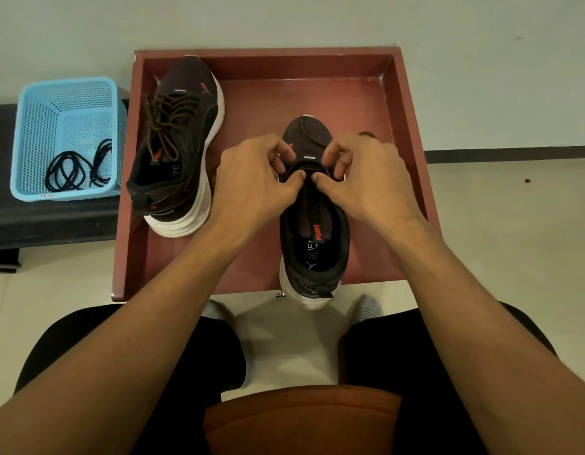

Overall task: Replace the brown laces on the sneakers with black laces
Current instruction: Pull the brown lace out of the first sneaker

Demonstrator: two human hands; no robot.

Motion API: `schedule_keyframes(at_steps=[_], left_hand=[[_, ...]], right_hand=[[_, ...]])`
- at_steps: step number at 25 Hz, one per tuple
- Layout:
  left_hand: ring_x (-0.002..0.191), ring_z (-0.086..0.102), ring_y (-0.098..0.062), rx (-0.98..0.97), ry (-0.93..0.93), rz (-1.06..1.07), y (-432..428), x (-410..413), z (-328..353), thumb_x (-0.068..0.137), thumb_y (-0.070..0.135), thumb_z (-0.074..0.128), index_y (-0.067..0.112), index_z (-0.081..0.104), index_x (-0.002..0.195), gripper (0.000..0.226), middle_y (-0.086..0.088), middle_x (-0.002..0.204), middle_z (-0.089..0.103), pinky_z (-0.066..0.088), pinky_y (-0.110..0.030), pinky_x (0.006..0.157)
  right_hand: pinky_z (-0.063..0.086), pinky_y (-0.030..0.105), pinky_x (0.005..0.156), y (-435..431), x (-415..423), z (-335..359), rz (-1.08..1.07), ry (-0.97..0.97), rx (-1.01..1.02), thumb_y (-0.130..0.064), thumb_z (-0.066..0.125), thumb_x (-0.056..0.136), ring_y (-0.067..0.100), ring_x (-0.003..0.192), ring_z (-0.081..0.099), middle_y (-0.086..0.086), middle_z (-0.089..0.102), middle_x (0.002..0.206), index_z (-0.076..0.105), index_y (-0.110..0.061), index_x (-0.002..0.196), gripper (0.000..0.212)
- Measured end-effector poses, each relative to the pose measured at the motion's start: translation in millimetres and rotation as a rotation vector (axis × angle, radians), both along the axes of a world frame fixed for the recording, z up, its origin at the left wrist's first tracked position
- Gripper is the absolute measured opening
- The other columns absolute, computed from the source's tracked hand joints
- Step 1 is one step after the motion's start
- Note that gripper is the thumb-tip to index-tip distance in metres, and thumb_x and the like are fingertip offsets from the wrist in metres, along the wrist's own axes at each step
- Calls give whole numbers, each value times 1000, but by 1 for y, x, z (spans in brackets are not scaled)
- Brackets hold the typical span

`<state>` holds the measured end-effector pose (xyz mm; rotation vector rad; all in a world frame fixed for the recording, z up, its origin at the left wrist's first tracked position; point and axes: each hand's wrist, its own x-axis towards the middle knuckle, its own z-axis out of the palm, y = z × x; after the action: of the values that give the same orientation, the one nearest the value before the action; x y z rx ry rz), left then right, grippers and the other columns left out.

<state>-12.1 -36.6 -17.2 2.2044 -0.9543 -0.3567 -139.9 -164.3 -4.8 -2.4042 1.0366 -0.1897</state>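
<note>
Pinching at the front of the lacing throat of the near dark mesh sneaker (314, 244), my left hand (258, 178) and right hand (366, 178) each have thumb and forefinger curled tight there. I cannot tell whether they grip the thin brown lace (312, 133) itself or only the eyelet edges, because my fingers cover the spot. A loop of that lace lies across the toe, and the eyelets nearer me look bare.

A hard tug could snag the lace in the last holes and drag the shoe toward me. Its white heel already overhangs the near edge of the shallow red-brown tray (268, 93), so it could tip off.

My left wrist is near the second dark sneaker (179, 142), fully laced in brown. Bare tray floor lies to the right and beyond the toe. The coiled black laces (74, 172) wait in the pale blue perforated plastic basket (64, 83), well apart on the left, a reach across that second shoe.
</note>
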Motion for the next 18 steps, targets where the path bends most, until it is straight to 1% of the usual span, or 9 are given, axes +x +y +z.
schedule_keyframes(at_steps=[1, 3, 4, 6, 9, 11, 14, 16, 18], left_hand=[[68, 66, -3, 13, 29, 37, 0, 2, -2, 80, 41, 82, 28, 74, 93, 21, 11, 74, 69, 60, -32, 73], [69, 71, -9, 35, 114, 90, -1, 5, -6, 79, 44, 83, 26, 76, 88, 22, 10, 71, 71, 63, -38, 72], [70, 73, -13, 38, 141, 99, -2, 6, -6, 79, 45, 82, 26, 79, 86, 21, 10, 70, 72, 64, -40, 71], [71, 74, -19, 47, 132, 96, -2, 5, -6, 80, 44, 81, 26, 81, 83, 18, 9, 69, 73, 65, -42, 72], [68, 74, -16, 51, 171, 89, 1, 7, -7, 82, 39, 81, 26, 82, 81, 13, 8, 69, 74, 65, -41, 71], [70, 75, -12, 47, 233, 87, 4, 9, -6, 81, 40, 80, 26, 82, 82, 14, 8, 70, 75, 65, -39, 71], [68, 73, -10, 46, 188, 91, 5, 6, -5, 83, 37, 79, 28, 81, 81, 9, 8, 70, 74, 65, -37, 71], [65, 72, -9, 43, 143, 100, 6, 4, -3, 84, 35, 79, 27, 81, 79, 9, 8, 67, 73, 64, -37, 72], [62, 72, -8, 37, 158, 110, 7, 5, -3, 85, 35, 80, 26, 82, 79, 11, 8, 64, 73, 64, -37, 73]], right_hand=[[59, 37, 70, 2, 2, 1, 36, -9, -18, -46, 79, 85, 10, 80, 62, -13, 63, 84, 70, -39, 97, 16], [56, 33, 70, 5, 6, 2, 81, 4, -58, -43, 75, 92, 7, 84, 58, -15, 58, 87, 76, -42, 105, 13], [54, 32, 69, 7, 8, 2, 88, 13, -76, -44, 74, 94, 7, 85, 56, -16, 56, 88, 77, -42, 107, 14], [48, 30, 67, 9, 12, 1, 103, 36, -114, -49, 73, 94, 10, 86, 55, -13, 57, 91, 77, -43, 110, 17], [43, 30, 67, 10, 17, -2, 126, 78, -197, -55, 71, 93, 15, 96, 59, -7, 62, 102, 75, -45, 111, 21], [43, 31, 68, 12, 20, -2, 133, 102, -240, -55, 70, 94, 17, 101, 58, -7, 62, 101, 75, -44, 110, 20], [45, 34, 68, 17, 22, 2, 178, 85, -283, -47, 68, 98, 16, 102, 56, -10, 60, 96, 75, -36, 101, 14], [50, 35, 72, 12, 18, 4, 134, 48, -251, -41, 68, 98, 14, 98, 58, -12, 59, 95, 72, -32, 94, 10], [53, 35, 73, -3, 8, 5, 11, 16, -151, -36, 71, 96, 11, 87, 60, -15, 58, 88, 68, -33, 85, 12]])
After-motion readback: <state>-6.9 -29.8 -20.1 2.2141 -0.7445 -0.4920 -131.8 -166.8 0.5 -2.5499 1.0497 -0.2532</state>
